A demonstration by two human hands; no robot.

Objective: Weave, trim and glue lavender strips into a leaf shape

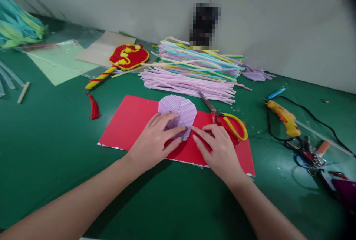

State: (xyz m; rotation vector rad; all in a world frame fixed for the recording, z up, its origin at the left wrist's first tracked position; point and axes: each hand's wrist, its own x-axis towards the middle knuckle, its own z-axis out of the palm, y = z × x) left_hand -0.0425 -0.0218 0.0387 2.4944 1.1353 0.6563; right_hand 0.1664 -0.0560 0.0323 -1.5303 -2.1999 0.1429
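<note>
A round lilac piece made of pipe cleaners point(178, 105) laid side by side, with a slanted seam down its middle, lies on a red card point(133, 117). My left hand point(160, 136) rests over its lower left part, fingers spread and lying on it. At its lower right edge, the stretched index finger of my right hand point(215, 142) comes up to the rim, the thumb apart below. Scissors with yellow and red handles point(235, 125) lie on the card just beyond my right hand. My left fingers hide part of the piece's lower side.
Behind the card lies a pile of lilac and multicoloured pipe cleaners point(191, 80). A red and yellow fan point(129, 56) with a tassel is at left. To the right are a yellow glue gun point(283, 117) with a black cord, a blue pen point(276, 93) and keys point(315, 160).
</note>
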